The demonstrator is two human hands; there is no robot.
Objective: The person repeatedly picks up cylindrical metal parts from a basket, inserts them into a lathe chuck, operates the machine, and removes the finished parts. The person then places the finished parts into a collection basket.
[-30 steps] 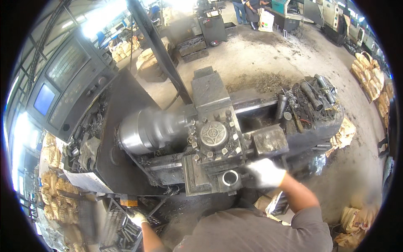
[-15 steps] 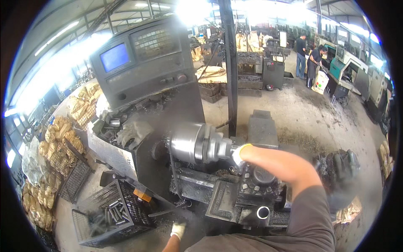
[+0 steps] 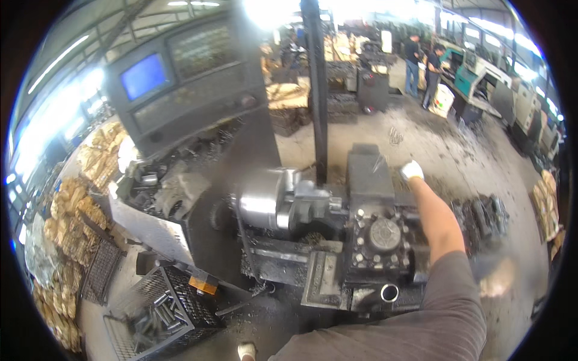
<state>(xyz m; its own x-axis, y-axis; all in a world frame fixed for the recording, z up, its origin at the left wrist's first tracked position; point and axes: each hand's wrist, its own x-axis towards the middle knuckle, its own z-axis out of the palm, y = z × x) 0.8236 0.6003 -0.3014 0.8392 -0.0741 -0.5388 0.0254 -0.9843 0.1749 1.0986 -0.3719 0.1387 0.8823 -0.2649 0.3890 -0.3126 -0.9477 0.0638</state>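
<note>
My right hand (image 3: 412, 170), in a white glove, is stretched out beyond the dark block (image 3: 368, 171) at the back of the lathe carriage. Its fingers look curled, and I cannot tell whether it holds anything. The forearm crosses above the square tool post (image 3: 382, 237) with its ring of bolts. Left of that is the shiny steel chuck (image 3: 265, 201) with a workpiece (image 3: 313, 201) clamped in it. Only a bit of my left hand (image 3: 245, 350), also in a white glove, shows at the bottom edge, and its grip is hidden.
A grey control cabinet with a blue screen (image 3: 144, 75) stands behind the lathe. A black pole (image 3: 316, 90) rises beside the chuck. A black crate (image 3: 120, 334) of metal parts sits at lower left, sacks (image 3: 66, 216) pile at far left. Two people (image 3: 421, 57) stand far back by green machines.
My right hand has moved from in front of the chuck to the far right, past the tool post. The view has shifted slightly toward the lathe.
</note>
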